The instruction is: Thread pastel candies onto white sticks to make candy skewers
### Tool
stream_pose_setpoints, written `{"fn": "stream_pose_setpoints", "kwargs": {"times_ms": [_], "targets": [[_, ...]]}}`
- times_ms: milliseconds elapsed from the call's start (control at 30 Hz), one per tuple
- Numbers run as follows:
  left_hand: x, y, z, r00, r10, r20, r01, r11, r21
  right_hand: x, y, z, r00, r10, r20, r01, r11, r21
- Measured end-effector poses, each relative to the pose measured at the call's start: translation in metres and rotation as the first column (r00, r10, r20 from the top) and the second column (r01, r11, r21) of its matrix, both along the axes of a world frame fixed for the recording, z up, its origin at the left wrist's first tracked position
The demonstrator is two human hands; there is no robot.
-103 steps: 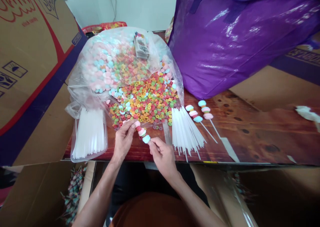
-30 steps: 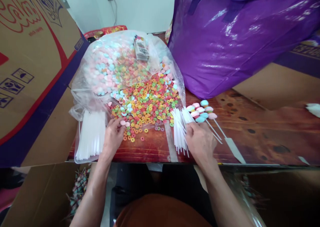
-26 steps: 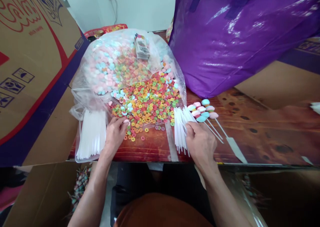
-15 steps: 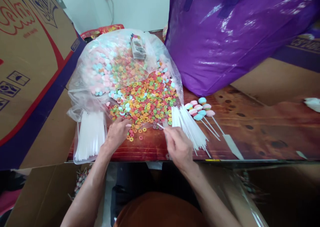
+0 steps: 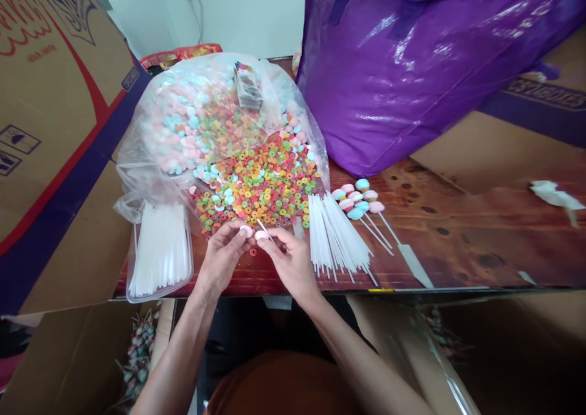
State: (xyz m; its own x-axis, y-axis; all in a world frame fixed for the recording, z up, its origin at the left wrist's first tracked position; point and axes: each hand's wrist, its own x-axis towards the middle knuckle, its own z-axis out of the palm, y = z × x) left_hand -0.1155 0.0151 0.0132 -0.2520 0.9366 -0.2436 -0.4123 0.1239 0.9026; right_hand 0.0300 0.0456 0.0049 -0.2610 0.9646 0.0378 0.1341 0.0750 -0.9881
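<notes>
Tub [image 5: 188,277] of white sticks [image 5: 158,250] front-left of candy bag [image 5: 274,91], near tabletop [image 5: 458,238] edge. Bag: gummy rings [image 5: 260,183], marshmallows [image 5: 180,152]. In front: left hand [image 5: 222,255], grip narrow on pink candy [image 5: 246,230]; right hand [image 5: 293,259], grip holding second candy [image 5: 262,235], stick [image 5: 261,224]. Front-right: loose sticks [image 5: 336,238], wide tabletop.

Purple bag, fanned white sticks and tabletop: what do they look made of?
Purple bag: probably coated plastic, glossy, with bright highlights along its creases.
Fanned white sticks: likely plastic, smooth and uniformly white, though paper is possible.
Tabletop: wood or wood-look laminate, semi-gloss, with dark knots and grain.
</notes>
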Motion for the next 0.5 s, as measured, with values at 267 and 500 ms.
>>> {"fn": "stream_pose_setpoints", "kwargs": {"times_ms": [267,500], "targets": [[-0.003,0.001,-0.011,0.999,0.004,-0.053,-0.003,1.000,0.010,0.013,0.005,0.001,0.997,0.070,-0.018,-0.071,0.995,-0.072],[0.003,0.002,-0.018,0.987,0.051,-0.149,-0.055,0.998,-0.027,0.009,0.004,0.010,0.980,0.108,-0.166,-0.138,0.974,-0.179]]}}
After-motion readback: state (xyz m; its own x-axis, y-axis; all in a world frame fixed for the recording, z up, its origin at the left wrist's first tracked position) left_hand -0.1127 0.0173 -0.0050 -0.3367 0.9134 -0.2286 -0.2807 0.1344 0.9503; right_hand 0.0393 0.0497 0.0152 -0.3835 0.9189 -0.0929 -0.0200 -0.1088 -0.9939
